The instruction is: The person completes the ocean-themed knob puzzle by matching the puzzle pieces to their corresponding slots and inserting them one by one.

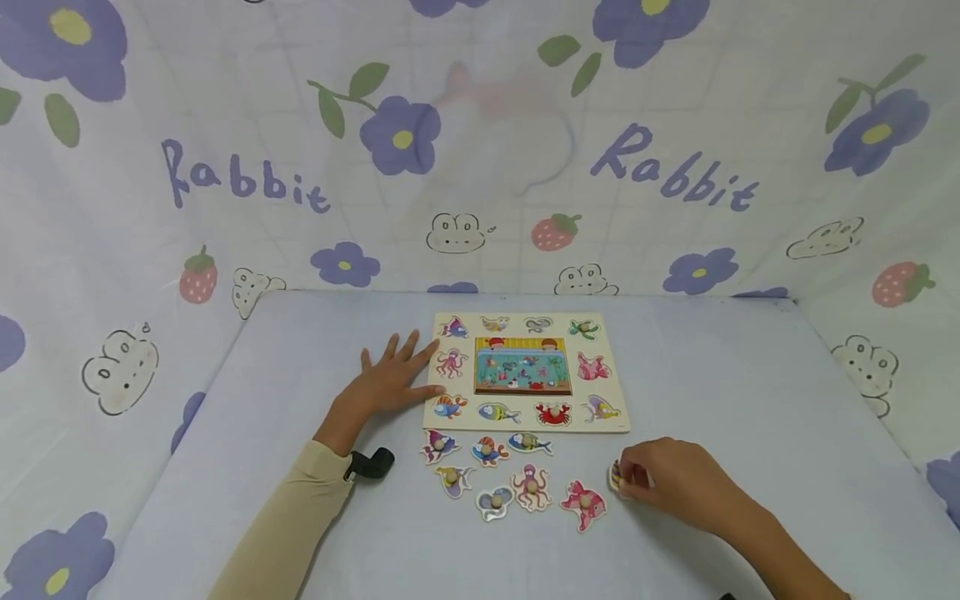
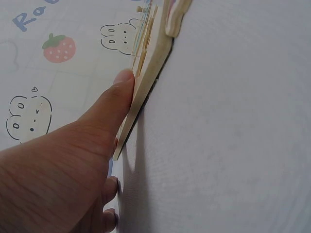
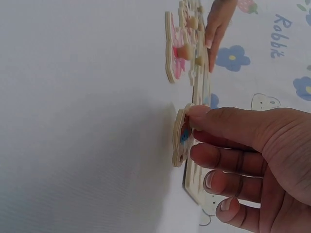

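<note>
A wooden puzzle board with sea-animal pictures lies flat on the table. My left hand spreads its fingers at the board's left edge, with the thumb touching that edge. To the right of the loose pieces, my right hand pinches a small wooden puzzle piece, held on its edge near the tabletop; its picture is mostly hidden. Closest to this hand lies a pink fish piece. A red crab piece and a green piece, both knobbed, sit in the board.
Below the board lie several loose knobbed pieces: a purple fish, an orange-blue fish, a striped fish, a yellow fish, a grey piece and a pink octopus. A patterned curtain hangs behind the table.
</note>
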A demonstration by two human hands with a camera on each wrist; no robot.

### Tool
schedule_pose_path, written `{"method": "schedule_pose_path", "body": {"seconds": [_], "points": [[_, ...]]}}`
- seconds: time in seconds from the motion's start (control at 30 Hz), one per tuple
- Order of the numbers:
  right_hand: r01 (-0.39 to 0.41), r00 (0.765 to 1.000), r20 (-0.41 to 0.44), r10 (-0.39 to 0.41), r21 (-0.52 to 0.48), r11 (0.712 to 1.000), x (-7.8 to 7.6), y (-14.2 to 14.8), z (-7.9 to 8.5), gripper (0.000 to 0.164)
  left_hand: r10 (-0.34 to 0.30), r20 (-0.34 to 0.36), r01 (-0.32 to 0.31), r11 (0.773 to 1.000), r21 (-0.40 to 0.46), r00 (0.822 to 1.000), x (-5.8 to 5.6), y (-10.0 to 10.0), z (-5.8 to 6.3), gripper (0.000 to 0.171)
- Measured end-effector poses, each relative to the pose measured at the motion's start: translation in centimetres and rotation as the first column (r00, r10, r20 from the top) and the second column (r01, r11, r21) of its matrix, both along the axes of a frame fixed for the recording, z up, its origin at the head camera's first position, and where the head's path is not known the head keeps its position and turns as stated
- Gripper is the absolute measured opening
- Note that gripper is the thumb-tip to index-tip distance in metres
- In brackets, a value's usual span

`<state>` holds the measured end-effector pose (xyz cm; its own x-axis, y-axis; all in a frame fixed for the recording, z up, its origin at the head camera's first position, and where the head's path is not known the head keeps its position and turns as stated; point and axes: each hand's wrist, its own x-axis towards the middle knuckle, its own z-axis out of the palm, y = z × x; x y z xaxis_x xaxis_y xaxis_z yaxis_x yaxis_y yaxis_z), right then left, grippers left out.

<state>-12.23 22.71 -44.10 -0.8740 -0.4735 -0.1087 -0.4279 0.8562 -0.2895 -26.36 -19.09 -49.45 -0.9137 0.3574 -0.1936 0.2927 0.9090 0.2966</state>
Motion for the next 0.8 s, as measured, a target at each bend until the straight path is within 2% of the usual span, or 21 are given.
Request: {"method": "schedule_pose_path", "body": {"seconds": [0.17,0.4,0.8], "points": [[0.005,1.0,-0.023,-0.005,-0.002,1.0,-0.9,0.1,0.0,0.018,0.002,0.0,-0.002,1.0,0.0,1.0,-0.1,0.0,-0.1,0.089],[0.006,1.0,-0.03,-0.006,0.012,1.0,-1.7,0.1,-0.8,0.018,0.002,0.005,-0.002,1.0,0.002,1.0,-0.2,-0.1,-0.3,0.09],[0.032,0.999,-0.008,-0.032,-0.027,0.999,-2.0,0.1,-1.8,0.018,0.002,0.001,-0.002,1.0,0.004,1.0,-0.3,-0.2,-0.5,0.09]]}}
